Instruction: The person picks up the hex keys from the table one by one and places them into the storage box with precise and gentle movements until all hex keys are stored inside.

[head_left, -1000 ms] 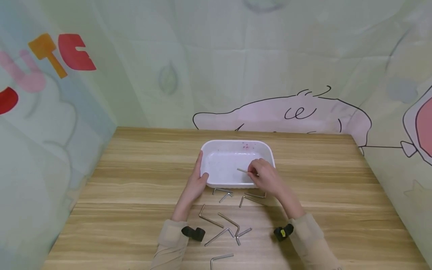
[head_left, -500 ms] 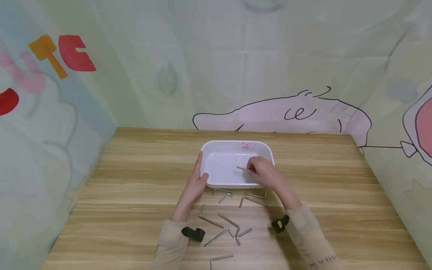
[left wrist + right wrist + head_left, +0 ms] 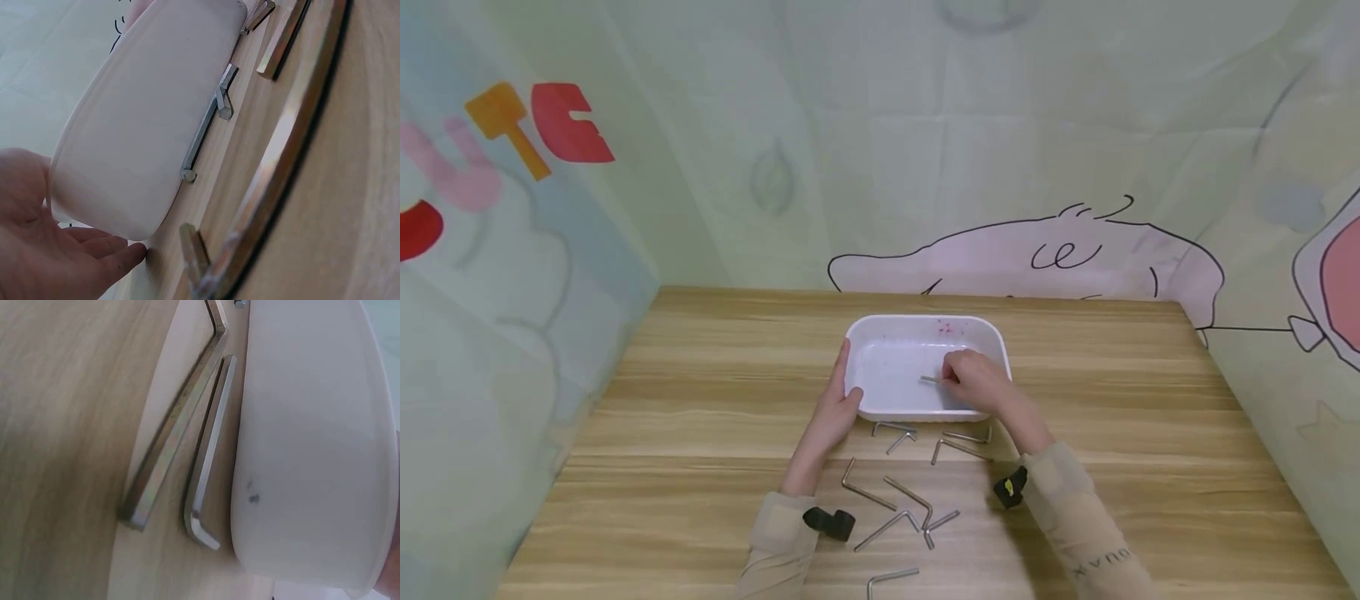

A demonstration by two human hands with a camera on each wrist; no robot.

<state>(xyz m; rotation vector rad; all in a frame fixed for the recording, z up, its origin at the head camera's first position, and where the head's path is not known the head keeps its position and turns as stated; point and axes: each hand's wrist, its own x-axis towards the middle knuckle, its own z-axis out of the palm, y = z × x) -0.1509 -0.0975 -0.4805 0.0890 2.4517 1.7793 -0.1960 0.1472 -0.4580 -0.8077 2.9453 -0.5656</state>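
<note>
A white rectangular tray (image 3: 889, 379) stands on the wooden table, red specks on its far inner wall. My left hand (image 3: 833, 410) grips its left end, thumb over the near corner and fingers along the outer side; the left wrist view shows the fingertips (image 3: 134, 253) low by the tray's base. Inside the tray's outline, my right hand (image 3: 983, 383) pinches a metal hex key (image 3: 928, 380), whose free end points left. The rest of that key is hidden by the fingers. In the right wrist view, the tray wall (image 3: 306, 444) hides most of this hand.
Several L-shaped hex keys lie on the table, among them a silver pair (image 3: 895, 428) and a long key (image 3: 178, 425) close to the tray's near side. Others sit between the forearms, with one key (image 3: 895, 574) nearest the front. A printed cloth (image 3: 880, 167) hangs behind the table.
My right hand has shifted a little left within the tray, carrying the hex key, and its forearm has swung left. The left hand and the tray stay in place.
</note>
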